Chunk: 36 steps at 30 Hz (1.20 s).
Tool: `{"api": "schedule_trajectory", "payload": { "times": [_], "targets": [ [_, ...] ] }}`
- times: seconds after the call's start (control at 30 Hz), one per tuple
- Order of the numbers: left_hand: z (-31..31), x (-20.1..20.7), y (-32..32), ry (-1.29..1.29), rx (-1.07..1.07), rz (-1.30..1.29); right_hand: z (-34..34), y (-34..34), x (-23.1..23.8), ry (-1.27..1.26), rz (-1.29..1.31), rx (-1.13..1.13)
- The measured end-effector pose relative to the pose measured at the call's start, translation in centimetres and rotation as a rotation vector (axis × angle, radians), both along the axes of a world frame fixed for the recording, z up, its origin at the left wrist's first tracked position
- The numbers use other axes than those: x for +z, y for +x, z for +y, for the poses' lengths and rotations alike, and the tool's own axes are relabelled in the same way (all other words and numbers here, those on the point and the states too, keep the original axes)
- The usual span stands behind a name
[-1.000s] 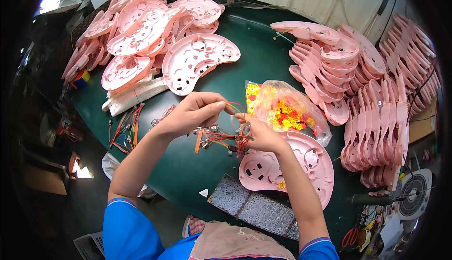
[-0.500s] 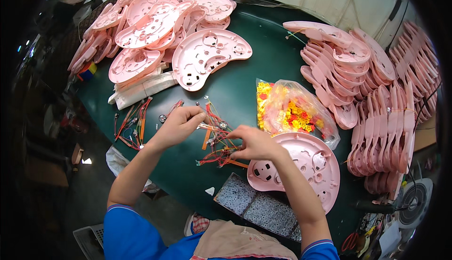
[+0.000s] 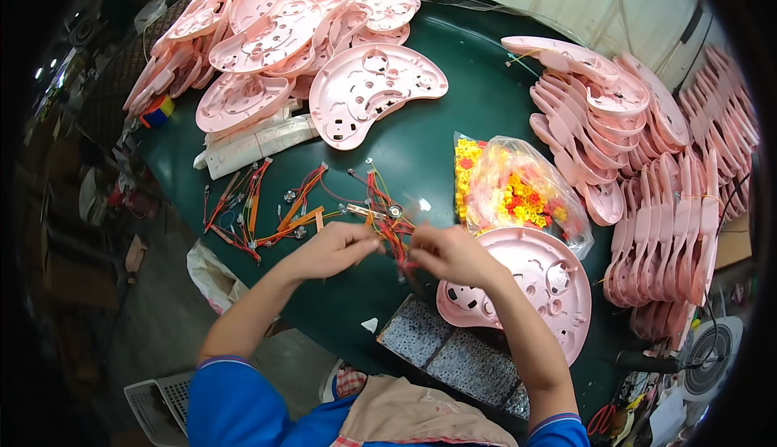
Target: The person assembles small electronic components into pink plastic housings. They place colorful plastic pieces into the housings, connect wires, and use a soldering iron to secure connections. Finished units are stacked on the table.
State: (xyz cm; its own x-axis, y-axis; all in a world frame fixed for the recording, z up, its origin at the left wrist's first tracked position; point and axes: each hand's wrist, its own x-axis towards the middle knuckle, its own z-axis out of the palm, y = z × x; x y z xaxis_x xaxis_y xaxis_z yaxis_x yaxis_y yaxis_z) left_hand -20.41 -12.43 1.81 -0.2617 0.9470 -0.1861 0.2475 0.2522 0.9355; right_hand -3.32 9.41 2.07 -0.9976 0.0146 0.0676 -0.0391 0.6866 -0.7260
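Observation:
My left hand (image 3: 333,251) is over the middle of the green table, thumb and fingers pinched together; what lies in the pinch is too small to make out. Close by on its right, my right hand (image 3: 453,254) has its fingers curled round a wire harness (image 3: 394,244) of red and dark leads, partly blurred. Just beyond the fingertips rests a round metal part (image 3: 395,211) with red wires. More wire harnesses (image 3: 303,196), with orange strips and small round parts, lie left of that. Below my right forearm sits a pink curved plastic shell (image 3: 558,305), inner side up.
A clear bag of yellow and red small parts (image 3: 518,196) stands behind the shell. A tray of screws (image 3: 417,334) lies at the near edge. Pink shells are piled at far left (image 3: 271,34) and stacked at right (image 3: 660,236). A fan (image 3: 708,354) is at lower right.
Both hands have come nearer to me, and the left has moved off the harnesses, uncovering them. My right hand has lifted wires from the bundle. The whole view has shifted slightly.

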Motion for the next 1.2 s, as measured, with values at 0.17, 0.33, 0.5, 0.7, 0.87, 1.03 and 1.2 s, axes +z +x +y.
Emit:
{"api": "schedule_trajectory", "payload": {
  "times": [0.17, 0.33, 0.5, 0.7, 0.87, 1.03, 1.2],
  "targets": [
    [-1.3, -2.0, 0.2, -0.019, 0.045, 0.145, 1.0, 0.5, 0.4, -0.264, 0.195, -0.427],
    [-3.9, -5.0, 0.5, 0.088, 0.512, 0.088, 5.4, 1.3, -1.1, -0.378, 0.419, -0.6],
    [-1.5, -3.2, 5.5, 0.1, 0.038, 0.339, 1.8, 1.0, 1.0, -0.022, -0.008, -0.105],
    [-1.9, -3.7, 2.7, 0.026, 0.336, 0.387, 3.8, 2.2, 2.0, 0.21, 0.029, -0.297],
    [-0.2, -3.6, 3.7, 0.165, 0.41, 0.268, 2.8, 2.3, 1.5, 0.475, 0.22, -0.227],
    [2.1, -4.1, 3.4, -0.006, 0.198, 0.367, 0.4, 1.4, 1.6, 0.383, 0.226, -0.082],
    [3.3, -5.7, 4.1, 0.041, 0.152, 0.633, -0.6, 1.4, -0.4, 0.622, 0.035, -0.064]
  ]
}}
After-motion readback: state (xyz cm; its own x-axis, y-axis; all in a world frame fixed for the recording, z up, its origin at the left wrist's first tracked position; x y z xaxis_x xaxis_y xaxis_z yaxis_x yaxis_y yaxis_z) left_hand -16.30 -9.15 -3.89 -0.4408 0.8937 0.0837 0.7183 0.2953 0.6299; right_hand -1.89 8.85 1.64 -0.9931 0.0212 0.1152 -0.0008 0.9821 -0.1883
